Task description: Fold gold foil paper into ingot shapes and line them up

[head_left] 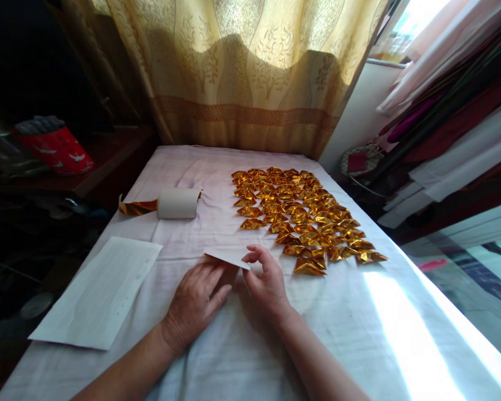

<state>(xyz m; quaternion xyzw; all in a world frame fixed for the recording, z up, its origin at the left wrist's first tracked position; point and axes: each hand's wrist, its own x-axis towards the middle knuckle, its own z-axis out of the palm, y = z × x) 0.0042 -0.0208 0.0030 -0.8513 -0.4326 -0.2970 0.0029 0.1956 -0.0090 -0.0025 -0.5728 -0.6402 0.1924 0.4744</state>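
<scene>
A small sheet of paper [226, 257], white side up, is held at a tilt just above the cloth in front of me. My right hand [268, 281] pinches its right corner between thumb and fingers. My left hand [198, 298] lies low at the near left side of the sheet, fingers stretched out and thumb apart. Its fingertips touch or pass under the paper's near edge and are partly hidden. Beyond my right hand stand several rows of folded gold-foil ingots [304, 228].
A white cardboard roll [178, 203] with gold foil coming out lies at the back left. Nearer, a white printed sheet [98, 292] overhangs the left edge. A red container [60, 147] stands left, a curtain [250, 72] hangs behind, and clothes [451, 111] hang at right.
</scene>
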